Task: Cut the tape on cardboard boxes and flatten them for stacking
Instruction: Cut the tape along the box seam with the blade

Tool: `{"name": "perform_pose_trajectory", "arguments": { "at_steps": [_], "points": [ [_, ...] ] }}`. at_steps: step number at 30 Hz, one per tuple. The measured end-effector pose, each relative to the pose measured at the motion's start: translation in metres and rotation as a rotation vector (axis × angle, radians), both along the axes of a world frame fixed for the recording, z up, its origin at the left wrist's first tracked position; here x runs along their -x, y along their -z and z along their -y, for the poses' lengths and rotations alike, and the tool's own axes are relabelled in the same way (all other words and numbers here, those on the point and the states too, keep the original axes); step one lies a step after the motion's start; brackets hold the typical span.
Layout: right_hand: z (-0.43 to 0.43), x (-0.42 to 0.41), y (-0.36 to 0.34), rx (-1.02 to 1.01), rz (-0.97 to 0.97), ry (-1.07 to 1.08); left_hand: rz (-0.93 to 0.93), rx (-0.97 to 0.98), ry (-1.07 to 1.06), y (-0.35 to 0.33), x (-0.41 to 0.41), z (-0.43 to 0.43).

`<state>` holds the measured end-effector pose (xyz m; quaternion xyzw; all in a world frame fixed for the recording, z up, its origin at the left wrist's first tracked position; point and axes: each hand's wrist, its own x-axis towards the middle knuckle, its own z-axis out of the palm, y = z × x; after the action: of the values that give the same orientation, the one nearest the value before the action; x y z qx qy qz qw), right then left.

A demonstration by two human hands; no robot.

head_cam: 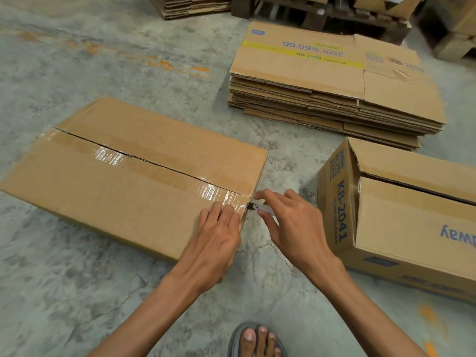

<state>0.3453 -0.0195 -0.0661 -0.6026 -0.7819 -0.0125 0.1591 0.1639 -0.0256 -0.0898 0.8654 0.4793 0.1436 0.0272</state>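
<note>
The taped box (123, 173) lies flat on the concrete floor (77, 292), left of everything else, and serves as the landmark here. Clear tape (144, 166) runs along its top seam, already split for most of its length. At the box's near right corner the left hand (216, 238) presses fingers flat on the tape, its grip spread open and holding nothing. Just right of that corner the right hand (291, 228) has its grip clamped on a small cutter (257, 206), whose dark tip touches the box edge at the tape's end. Farther right of the box stands a printed box (401, 222); beyond the taped box's right end rests a stack of flattened boxes (334, 99)
</note>
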Motion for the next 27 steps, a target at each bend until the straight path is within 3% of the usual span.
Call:
{"name": "perform_pose_trajectory", "arguments": {
  "at_steps": [16, 27],
  "points": [
    [-0.019, 0.001, -0.013, 0.021, 0.068, -0.012, -0.043, -0.014, 0.030, -0.002, 0.001, -0.004],
    [-0.030, 0.003, -0.041, -0.010, 0.157, -0.137, -0.070, -0.048, -0.004, 0.000, -0.003, -0.004]
  ]
}}
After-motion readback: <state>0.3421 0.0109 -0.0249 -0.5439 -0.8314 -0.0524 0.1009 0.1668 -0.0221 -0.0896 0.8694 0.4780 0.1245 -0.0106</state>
